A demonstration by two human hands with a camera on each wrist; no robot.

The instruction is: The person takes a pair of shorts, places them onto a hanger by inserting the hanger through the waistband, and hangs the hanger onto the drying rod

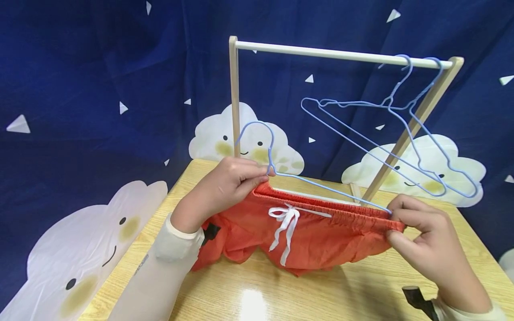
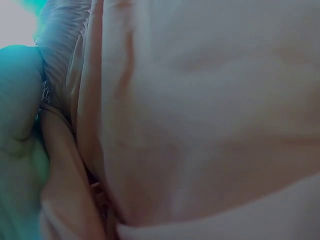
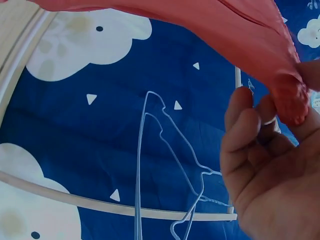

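Red shorts [image 1: 321, 238] with a white drawstring bow are stretched between both hands above the table. A blue wire hanger [image 1: 313, 180] runs along the waistband, its right end inside the opening and its hook standing above the left hand. The left hand [image 1: 230, 185] grips the waistband's left side together with the hanger near its neck. At the other end, the right hand [image 1: 427, 238] pinches the waistband's right corner, by the hanger's end. In the right wrist view, fingers [image 3: 242, 125] curl at the bunched red cloth. The left wrist view is mostly filled by dim fabric [image 2: 200, 110].
A clothes rack [image 1: 321, 50] with wooden posts stands at the back of the wooden table [image 1: 225, 294]. Two blue wire hangers [image 1: 401, 107] hang at its right end. Behind is a dark blue curtain [image 1: 100, 58] with white clouds and triangles.
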